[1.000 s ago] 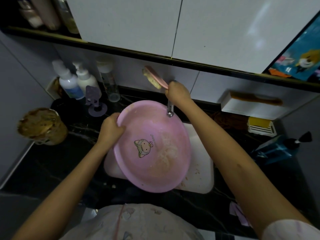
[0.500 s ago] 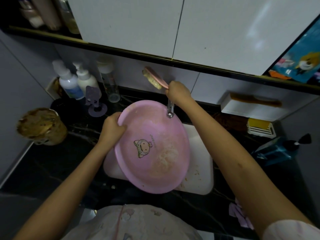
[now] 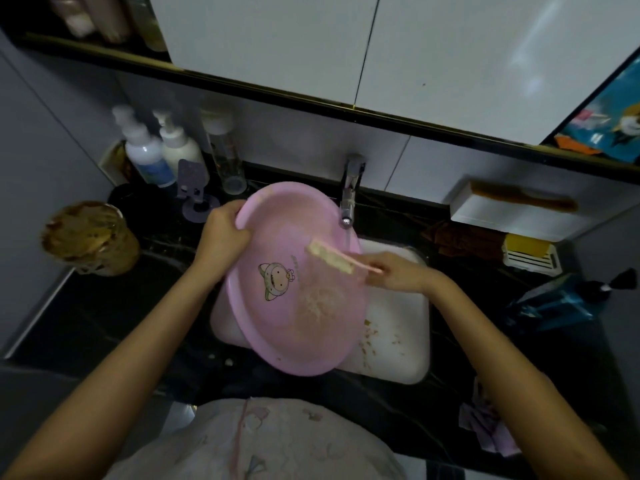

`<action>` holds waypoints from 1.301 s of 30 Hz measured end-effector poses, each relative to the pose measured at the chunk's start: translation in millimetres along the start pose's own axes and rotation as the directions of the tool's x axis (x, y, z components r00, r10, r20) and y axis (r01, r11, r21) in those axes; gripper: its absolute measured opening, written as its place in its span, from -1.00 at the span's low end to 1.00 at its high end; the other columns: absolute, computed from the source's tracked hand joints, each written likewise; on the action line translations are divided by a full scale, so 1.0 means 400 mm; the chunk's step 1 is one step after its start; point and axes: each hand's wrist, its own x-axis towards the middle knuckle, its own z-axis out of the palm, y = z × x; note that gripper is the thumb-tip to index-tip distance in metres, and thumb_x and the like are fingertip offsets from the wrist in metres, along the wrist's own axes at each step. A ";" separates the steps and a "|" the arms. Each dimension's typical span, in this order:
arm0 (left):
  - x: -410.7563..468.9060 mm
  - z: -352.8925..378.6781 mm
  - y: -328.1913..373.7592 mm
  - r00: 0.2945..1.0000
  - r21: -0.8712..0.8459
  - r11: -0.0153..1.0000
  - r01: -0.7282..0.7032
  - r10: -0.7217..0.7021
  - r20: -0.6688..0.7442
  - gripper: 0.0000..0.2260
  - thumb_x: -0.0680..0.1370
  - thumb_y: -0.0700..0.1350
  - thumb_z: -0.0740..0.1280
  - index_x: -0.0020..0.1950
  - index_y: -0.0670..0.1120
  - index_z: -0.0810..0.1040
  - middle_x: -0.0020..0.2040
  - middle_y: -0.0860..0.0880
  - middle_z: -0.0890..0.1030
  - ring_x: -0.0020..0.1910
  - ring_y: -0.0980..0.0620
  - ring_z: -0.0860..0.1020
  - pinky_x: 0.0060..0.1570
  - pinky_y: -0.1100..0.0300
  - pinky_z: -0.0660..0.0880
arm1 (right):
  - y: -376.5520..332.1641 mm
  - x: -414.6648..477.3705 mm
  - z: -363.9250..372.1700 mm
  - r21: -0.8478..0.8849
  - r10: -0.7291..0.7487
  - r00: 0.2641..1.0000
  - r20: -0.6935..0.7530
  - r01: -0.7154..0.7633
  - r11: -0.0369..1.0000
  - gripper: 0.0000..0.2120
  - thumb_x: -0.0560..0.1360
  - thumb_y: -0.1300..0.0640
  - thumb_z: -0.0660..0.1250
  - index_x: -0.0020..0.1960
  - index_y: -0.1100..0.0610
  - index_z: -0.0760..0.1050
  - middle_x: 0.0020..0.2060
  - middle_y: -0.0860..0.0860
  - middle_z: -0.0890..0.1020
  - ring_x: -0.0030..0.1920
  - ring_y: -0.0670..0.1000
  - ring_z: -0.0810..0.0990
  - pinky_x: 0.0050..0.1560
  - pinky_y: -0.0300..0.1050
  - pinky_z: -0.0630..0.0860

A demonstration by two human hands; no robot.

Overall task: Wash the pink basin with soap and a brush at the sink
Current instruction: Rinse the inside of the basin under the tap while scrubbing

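Observation:
The pink basin with a cartoon animal print is held tilted over the white sink. My left hand grips its upper left rim. My right hand holds the pink handle of a brush, whose pale bristle head lies over the basin's inner right side. Pale residue marks the basin's inside below the brush. The chrome tap stands just behind the basin's rim, and a thin stream of water appears to fall from it.
Pump bottles and a clear bottle stand at the back left beside a purple holder. A brown-stained container sits at left. A yellow soap in a white dish lies at right, near a blue object.
My right hand came down from the tap with the brush, which now lies over the basin's inside. The tap is now uncovered. My left hand kept its hold on the rim.

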 end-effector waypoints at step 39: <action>-0.013 0.015 0.060 1.000 0.008 1.000 0.009 -0.009 -0.017 -0.51 0.37 -0.45 0.20 0.26 -0.18 0.53 -0.06 -0.04 0.56 -0.09 -0.01 0.54 -0.13 0.21 0.41 | 0.067 -0.026 0.236 0.067 0.327 0.909 0.260 -0.355 0.933 -0.53 0.53 0.18 0.16 0.42 -0.10 0.34 0.22 0.10 0.51 -0.16 0.00 0.46 -0.28 -0.26 0.40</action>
